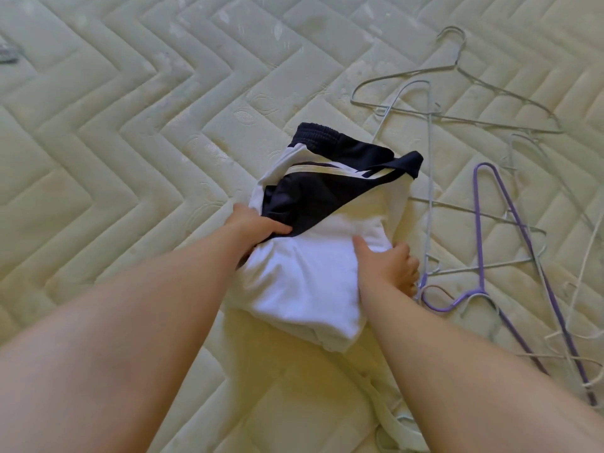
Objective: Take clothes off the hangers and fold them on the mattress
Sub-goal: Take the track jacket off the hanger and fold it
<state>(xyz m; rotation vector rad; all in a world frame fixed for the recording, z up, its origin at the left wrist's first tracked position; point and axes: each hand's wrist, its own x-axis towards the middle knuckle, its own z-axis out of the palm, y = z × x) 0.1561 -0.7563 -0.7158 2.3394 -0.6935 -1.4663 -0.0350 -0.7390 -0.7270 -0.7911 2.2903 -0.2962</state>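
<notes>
A stack of folded clothes lies in the middle of the quilted mattress [114, 132]. White folded garments [304, 282] make up the near part, and navy shorts with white stripes [330, 178] sit on the far part. My left hand [258, 223] grips the left side of the stack, thumb on top over the navy fabric. My right hand [385, 266] grips the right side, thumb on the white cloth and fingers curled round the edge.
Several bare wire hangers lie tangled to the right: grey ones [457, 93] farther off and a purple one [490, 256] close to my right hand. A white strap or cloth strip [385, 416] trails near my right forearm. A dark object [8, 55] sits at the far left edge.
</notes>
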